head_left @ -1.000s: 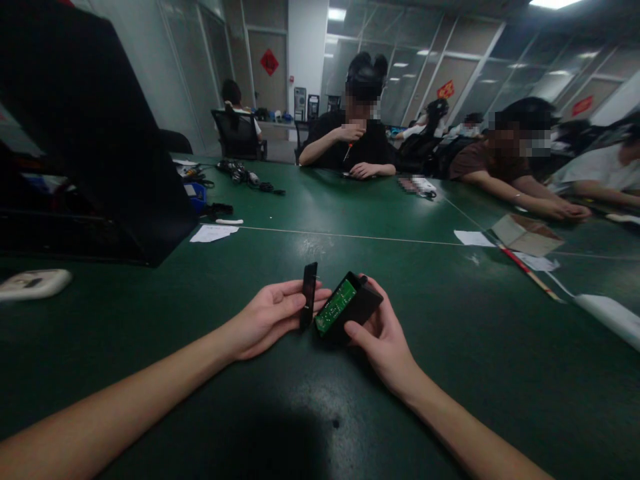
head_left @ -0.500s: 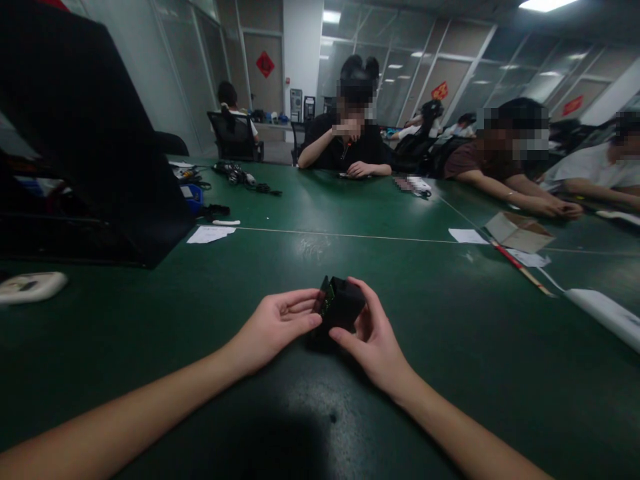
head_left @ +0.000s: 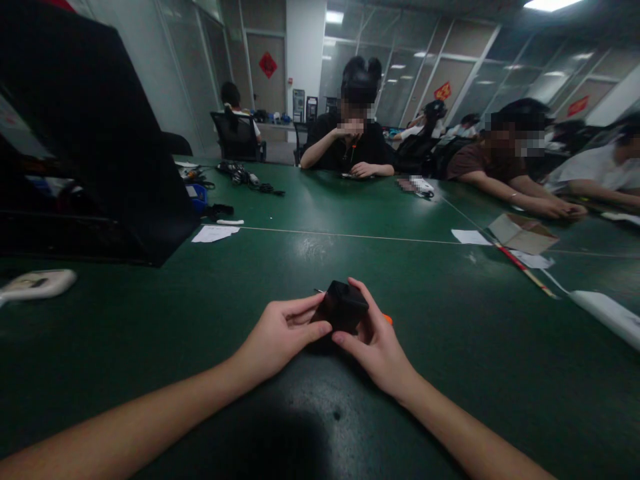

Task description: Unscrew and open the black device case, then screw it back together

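Head view: both hands, left [head_left: 280, 333] and right [head_left: 373, 343], clasp boxy matte-black plastic casing [head_left: 341, 308].

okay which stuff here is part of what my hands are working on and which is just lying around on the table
In hand:
- black box, gripped by left hand and right hand
- orange-tipped tool, just behind the right hand

Lying about:
- white device
- paper sheet
- cable bundle
- cardboard box

Head camera, single view, facing forward and down.
Close over both hands at lower centre; green table [head_left: 450, 347] stretches away toward upper frame.
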Motion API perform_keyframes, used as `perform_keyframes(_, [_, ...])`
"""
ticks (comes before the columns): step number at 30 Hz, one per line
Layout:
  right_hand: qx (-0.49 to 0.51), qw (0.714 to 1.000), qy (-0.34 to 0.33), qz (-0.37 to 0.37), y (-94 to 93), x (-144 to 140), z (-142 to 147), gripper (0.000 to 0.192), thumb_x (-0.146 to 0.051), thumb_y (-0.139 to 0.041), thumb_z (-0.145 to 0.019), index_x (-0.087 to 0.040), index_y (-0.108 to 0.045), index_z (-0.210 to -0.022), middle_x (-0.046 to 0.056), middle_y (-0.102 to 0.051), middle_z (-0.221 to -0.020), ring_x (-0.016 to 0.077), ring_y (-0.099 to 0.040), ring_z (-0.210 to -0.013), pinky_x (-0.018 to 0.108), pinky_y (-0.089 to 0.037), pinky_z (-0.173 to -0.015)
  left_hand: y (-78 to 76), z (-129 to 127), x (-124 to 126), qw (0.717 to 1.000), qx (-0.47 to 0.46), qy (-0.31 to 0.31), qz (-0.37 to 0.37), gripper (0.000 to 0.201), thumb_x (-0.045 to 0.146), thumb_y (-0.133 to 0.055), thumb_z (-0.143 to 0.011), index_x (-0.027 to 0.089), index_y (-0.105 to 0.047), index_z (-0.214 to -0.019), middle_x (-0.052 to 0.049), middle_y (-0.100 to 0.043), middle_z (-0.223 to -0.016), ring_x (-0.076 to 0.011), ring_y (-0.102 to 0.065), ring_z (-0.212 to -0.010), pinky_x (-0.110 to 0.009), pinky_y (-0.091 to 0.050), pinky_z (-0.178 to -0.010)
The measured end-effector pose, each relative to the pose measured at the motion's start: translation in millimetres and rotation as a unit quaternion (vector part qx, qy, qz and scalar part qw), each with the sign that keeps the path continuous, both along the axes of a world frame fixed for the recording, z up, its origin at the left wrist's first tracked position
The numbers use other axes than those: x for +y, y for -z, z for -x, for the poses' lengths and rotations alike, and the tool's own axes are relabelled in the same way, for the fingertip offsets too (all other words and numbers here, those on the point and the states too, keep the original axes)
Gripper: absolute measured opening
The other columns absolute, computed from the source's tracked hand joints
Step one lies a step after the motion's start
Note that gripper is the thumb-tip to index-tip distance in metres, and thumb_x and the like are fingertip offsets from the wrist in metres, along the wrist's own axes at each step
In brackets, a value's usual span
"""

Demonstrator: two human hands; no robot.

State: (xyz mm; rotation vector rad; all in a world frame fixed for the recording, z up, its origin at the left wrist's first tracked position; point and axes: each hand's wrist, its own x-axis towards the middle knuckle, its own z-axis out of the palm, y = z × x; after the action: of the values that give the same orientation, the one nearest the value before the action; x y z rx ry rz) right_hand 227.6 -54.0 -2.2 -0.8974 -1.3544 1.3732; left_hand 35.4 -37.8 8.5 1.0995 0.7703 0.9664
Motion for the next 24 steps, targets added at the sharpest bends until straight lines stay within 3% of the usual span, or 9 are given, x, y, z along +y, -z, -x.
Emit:
perform_keyframes(4, [-0.024, 0.999, -0.023, 0.012, 2.5, -2.5, -1.2, 0.09, -0.033, -0.078, -0.085, -0.031, -0.023, -0.157, 0.006, -0.067, -0.126, 0.0219, -0.069, -0.106, 0.034, -0.056, -0.09, 4.8, -2.2, -4.6, 0.998, 0.021, -0.016, -0.051, 0.063, 0.024, -0.082, -0.077, 0.017, -0.063, -0.137, -0.013, -0.061, -0.145, -0.0308, -0.057, -0.135, -0.05, -0.037, -0.12])
perform_keyframes(8, [-0.064, 0.997, -0.035, 0.018, 4.1, -7.2, -3.4, 0.081, -0.037, -0.075, -0.087, -0.032, -0.03, -0.154, 0.005, -0.068, -0.118, 0.0199, -0.069, -0.09, 0.033, -0.056, -0.081, 1.6, -1.0, -9.4, 0.974, 0.111, -0.031, -0.196, 0.056, 0.029, -0.077, -0.085, 0.023, -0.063, -0.139, -0.011, -0.061, -0.144, -0.0303, -0.057, -0.131, -0.043, -0.044, -0.113])
perform_keyframes(11, [-0.014, 0.999, -0.032, 0.026, 3.6, -9.1, -3.1, 0.069, -0.042, -0.075, -0.086, -0.031, -0.044, -0.147, 0.006, -0.067, -0.122, 0.0239, -0.067, -0.104, 0.037, -0.054, -0.091, -3.5, 1.8, -9.7, 0.94, 0.181, -0.023, -0.289, 0.054, 0.029, -0.073, -0.088, 0.026, -0.062, -0.14, -0.01, -0.065, -0.135, -0.0299, -0.059, -0.125, -0.042, -0.045, -0.11])
perform_keyframes(14, [0.026, 0.998, 0.002, 0.056, 1.9, -7.4, 0.7, 0.052, -0.052, -0.071, -0.086, -0.028, -0.06, -0.131, 0.006, -0.065, -0.128, 0.0279, -0.063, -0.116, 0.039, -0.055, -0.091, -5.0, 3.5, -8.7, 0.916, 0.225, -0.005, -0.331, 0.057, 0.03, -0.073, -0.088, 0.028, -0.059, -0.143, -0.01, -0.064, -0.134, -0.0296, -0.058, -0.124, -0.041, -0.044, -0.11])
perform_keyframes(18, [-0.017, 0.995, 0.061, 0.071, 0.4, -3.8, 6.3, 0.045, -0.054, -0.073, -0.084, -0.025, -0.07, -0.118, 0.007, -0.071, -0.117, 0.0286, -0.063, -0.115, 0.038, -0.055, -0.092, -3.7, 3.9, -9.3, 0.92, 0.231, 0.003, -0.317, 0.061, 0.031, -0.075, -0.084, 0.031, -0.059, -0.143, -0.01, -0.062, -0.134, -0.0308, -0.058, -0.124, -0.043, -0.043, -0.111])
perform_keyframes(20, [0.014, 0.995, 0.06, 0.083, 0.3, -2.8, 6.6, 0.043, -0.054, -0.073, -0.084, -0.025, -0.07, -0.116, 0.006, -0.071, -0.117, 0.0278, -0.065, -0.112, 0.037, -0.058, -0.088, -2.2, 4.0, -9.6, 0.932, 0.206, 0.004, -0.299, 0.061, 0.031, -0.077, -0.082, 0.029, -0.061, -0.141, -0.011, -0.062, -0.135, -0.0321, -0.056, -0.126, -0.045, -0.041, -0.113])
perform_keyframes(24, [0.124, 0.981, 0.067, 0.131, -1.3, -0.5, 3.0, 0.04, -0.053, -0.073, -0.084, -0.024, -0.068, -0.111, 0.007, -0.074, -0.109, 0.0264, -0.07, -0.098, 0.036, -0.063, -0.07, 5.2, 2.9, -6.0, 0.98, 0.09, 0.014, -0.175, 0.061, 0.035, -0.072, -0.088, 0.024, -0.055, -0.145, -0.013, -0.059, -0.143, -0.0319, -0.057, -0.13, -0.046, -0.042, -0.113])
